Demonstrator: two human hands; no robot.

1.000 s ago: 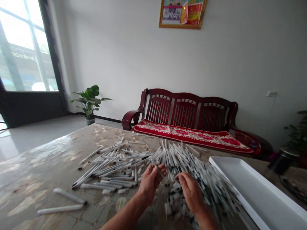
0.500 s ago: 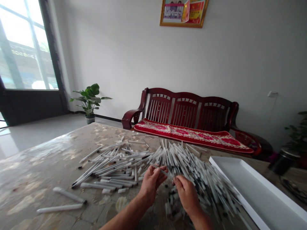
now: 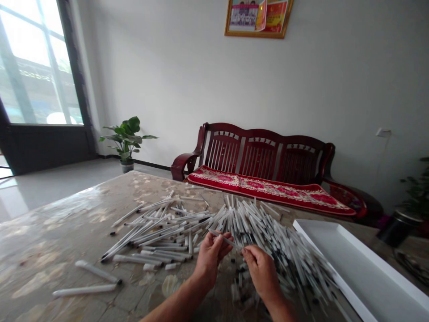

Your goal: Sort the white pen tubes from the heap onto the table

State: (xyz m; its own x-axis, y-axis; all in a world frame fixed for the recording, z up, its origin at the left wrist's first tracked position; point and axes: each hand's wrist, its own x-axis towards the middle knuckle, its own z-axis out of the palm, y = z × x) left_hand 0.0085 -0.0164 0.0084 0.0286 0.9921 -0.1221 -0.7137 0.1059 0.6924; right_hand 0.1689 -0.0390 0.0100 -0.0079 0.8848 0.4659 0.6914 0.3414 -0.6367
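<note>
Nearest us, our left hand point(image 3: 208, 259) and our right hand point(image 3: 263, 270) hang over the bench point(image 3: 67, 248), a slim pale pen point(image 3: 229, 242) stretched between them. Our left thumb and fingers pinch it, the shaft crossing them; our right thumb and fingers pinch its right end. Its long axis runs crosswise on a slant: the left end pokes out past the left thumb, up and away from us, while the right end points down toward the right hand. Beside the right wrist lie short pale pieces point(image 3: 236, 293), blurred to us. Beyond, a heap of pens point(image 3: 284, 239) spreads near a shallow white box point(image 3: 365, 268). Farther off stands a dark red settee point(image 3: 258, 134).
</note>
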